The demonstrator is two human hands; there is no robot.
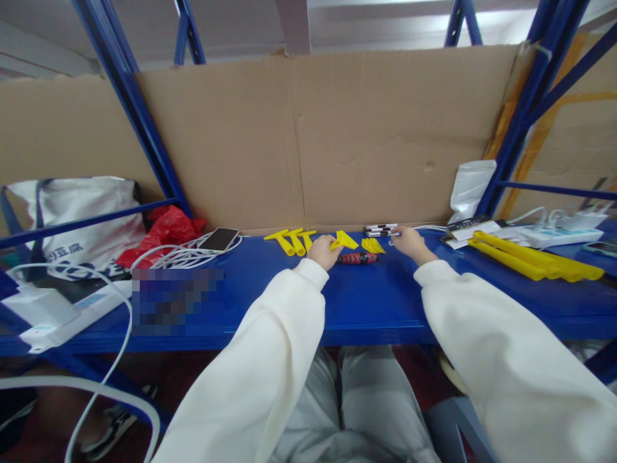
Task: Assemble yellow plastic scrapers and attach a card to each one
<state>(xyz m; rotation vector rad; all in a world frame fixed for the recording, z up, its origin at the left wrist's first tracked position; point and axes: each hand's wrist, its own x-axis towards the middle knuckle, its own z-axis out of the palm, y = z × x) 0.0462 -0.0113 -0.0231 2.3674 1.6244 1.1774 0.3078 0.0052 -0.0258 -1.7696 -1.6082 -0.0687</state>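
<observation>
Near the back of the blue shelf, my left hand (324, 251) is closed on a small yellow piece (346, 240) with a flared end. Beside that hand, on its left, lie several yellow T-shaped pieces (299, 242). A red and black tool (357, 258) rests just in front of the yellow piece. My right hand (411, 244) has its fingertips on a group of black and white pens (382, 230) by the cardboard. Between my hands sits a little group of flat yellow pieces (372, 245).
Long yellow tubes (530, 257) lie at the right, near a white power strip (562, 235). On the left are a phone (219, 240), coiled white cables (180, 256), a red plastic bag (166, 235) and a white cloth bag (91, 218). Cardboard (337, 141) stands behind.
</observation>
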